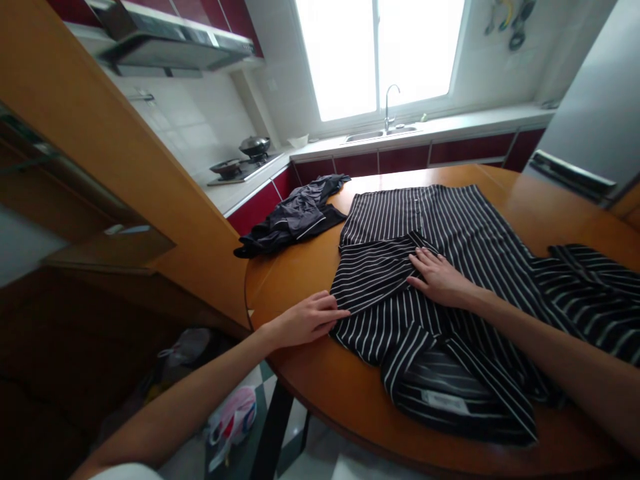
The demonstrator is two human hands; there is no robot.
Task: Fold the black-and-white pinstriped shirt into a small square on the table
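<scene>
Starting to the left of the striped garment (465, 227), which lies spread across the middle of the round wooden table (295, 273), we find a dark crumpled garment (295, 217) heaped just beyond its upper left corner, hanging partly over the table's edge. Nearer to us, our left hand (305, 320) sits at the striped garment's left edge, fingers drawn together on the hem where a side panel is turned inward; it looks like a light pinch on the cloth, though the thumb's hold is partly hidden. On the garment itself, our right hand (440, 277) lies flat with fingers spread, gripping nothing, pressing on the turned-in panel near its inner edge. The collar end, with a pale label (445, 402), points towards us. To the right of the striped garment, and touching it, lies another striped piece (595, 287) (whether a sleeve or a separate item, we cannot tell). We judge the step in hand to be a side fold being set and smoothed; the next move calls for a straight crease along the left edge and the flat palm holding the panel from sliding.
</scene>
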